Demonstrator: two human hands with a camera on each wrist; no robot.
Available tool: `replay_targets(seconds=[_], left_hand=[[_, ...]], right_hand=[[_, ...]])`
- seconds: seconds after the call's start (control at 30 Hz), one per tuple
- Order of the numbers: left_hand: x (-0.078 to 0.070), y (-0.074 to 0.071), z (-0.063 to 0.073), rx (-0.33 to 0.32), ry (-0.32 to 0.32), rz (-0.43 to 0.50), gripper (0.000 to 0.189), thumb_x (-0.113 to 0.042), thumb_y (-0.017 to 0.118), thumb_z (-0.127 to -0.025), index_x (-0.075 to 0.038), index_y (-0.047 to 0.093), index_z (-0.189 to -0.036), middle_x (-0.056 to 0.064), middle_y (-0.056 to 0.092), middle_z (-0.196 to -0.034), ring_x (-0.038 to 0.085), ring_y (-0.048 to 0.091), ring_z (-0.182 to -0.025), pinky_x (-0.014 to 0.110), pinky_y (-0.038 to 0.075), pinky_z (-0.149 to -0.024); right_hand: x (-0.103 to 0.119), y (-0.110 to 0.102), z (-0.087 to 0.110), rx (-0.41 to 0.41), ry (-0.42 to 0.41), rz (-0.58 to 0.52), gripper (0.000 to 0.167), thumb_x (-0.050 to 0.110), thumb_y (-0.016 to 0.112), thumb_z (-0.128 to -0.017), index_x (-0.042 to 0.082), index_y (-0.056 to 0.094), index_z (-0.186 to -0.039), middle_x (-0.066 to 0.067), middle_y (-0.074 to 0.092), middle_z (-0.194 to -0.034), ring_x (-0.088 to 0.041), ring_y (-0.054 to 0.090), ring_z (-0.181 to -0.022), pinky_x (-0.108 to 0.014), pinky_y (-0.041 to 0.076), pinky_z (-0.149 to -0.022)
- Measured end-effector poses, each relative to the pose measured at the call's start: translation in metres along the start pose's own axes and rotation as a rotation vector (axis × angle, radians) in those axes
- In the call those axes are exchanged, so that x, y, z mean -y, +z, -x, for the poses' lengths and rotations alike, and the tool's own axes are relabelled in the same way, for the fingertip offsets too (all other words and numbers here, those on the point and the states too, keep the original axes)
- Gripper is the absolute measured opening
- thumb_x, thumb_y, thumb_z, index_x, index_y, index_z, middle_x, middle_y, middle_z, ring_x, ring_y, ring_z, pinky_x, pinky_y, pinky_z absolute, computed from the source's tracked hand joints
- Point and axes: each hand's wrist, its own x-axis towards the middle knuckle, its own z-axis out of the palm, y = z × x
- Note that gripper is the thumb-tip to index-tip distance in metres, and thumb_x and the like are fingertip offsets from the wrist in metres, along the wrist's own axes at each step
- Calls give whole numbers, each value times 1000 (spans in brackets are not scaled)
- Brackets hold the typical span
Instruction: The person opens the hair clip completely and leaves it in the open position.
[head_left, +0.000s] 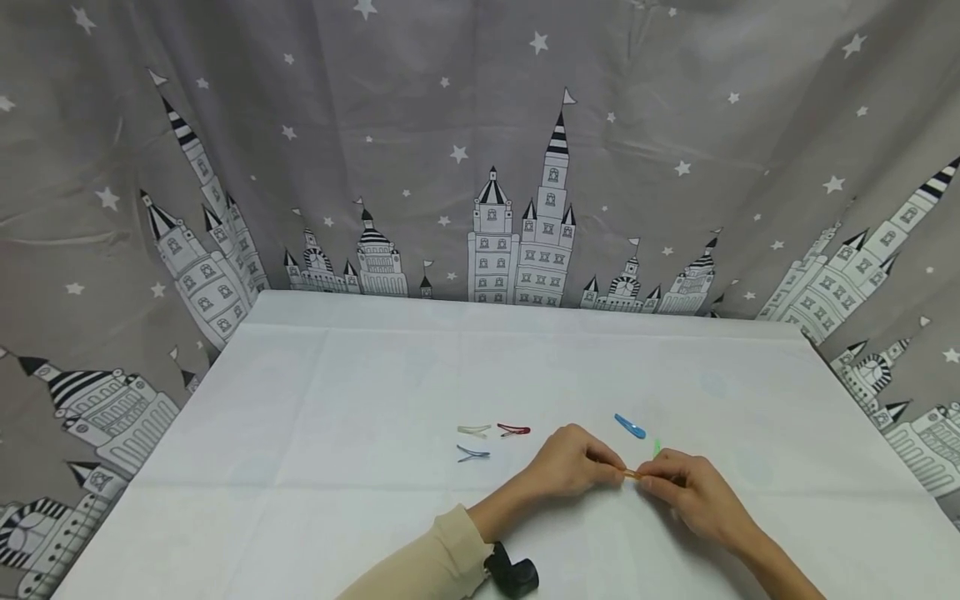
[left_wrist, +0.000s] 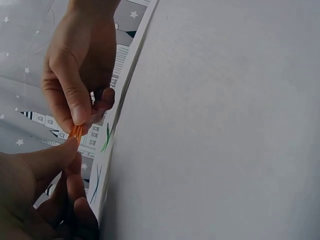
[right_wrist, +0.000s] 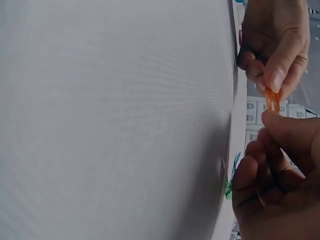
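Observation:
An orange snap hair clip point(head_left: 632, 474) is stretched between my two hands, its ends covered by fingertips. My left hand point(head_left: 566, 462) pinches one end between thumb and forefinger; my right hand point(head_left: 697, 492) pinches the other the same way. In the left wrist view, slots show in the middle of the orange clip point(left_wrist: 76, 132). Just beyond the right hand's fingers lies a green hair clip point(head_left: 657, 447), partly hidden by them. A bright blue hair clip point(head_left: 630, 426) rests a little farther back.
Left of my hands, a cream hair clip point(head_left: 474, 431), a red one point(head_left: 514, 430) and a blue-grey one point(head_left: 472, 453) lie with their arms spread. They are on a white-covered table point(head_left: 337, 392). Behind it hangs a grey castle-print curtain point(head_left: 420, 125).

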Motion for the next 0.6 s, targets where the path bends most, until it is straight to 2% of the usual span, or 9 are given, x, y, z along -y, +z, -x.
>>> replay_targets(seconds=[0.17,0.4,0.6], left_hand=[[-7,-9,12,-13,1,2,5,-13,79,-84,-12,81,-88,-11,74,-83,-6,55,-70,16,44,-62],[-12,-29,34,-63,13,40,5,-13,77,-86,-13,81,-89,-14,72,-81,-4,58,-72,19,47,-65],[-11,-49,52,-122,-24,98,6,-13,76,-87,-12,81,-90,-9,73,-84,1,64,-78,22,51,-69]], right_hand=[[10,5,-2,-19,-64,-37,12,6,67,-93,12,76,-97,5,68,-87,-9,57,-74,-25,48,-64],[29,16,-12,-11,-61,-151,11,9,65,-96,11,75,-97,-2,70,-95,-13,61,-84,-27,51,-72],[45,29,-25,18,-114,-232,11,7,63,-96,6,73,-101,-8,70,-100,-22,64,-94,-29,51,-83]])
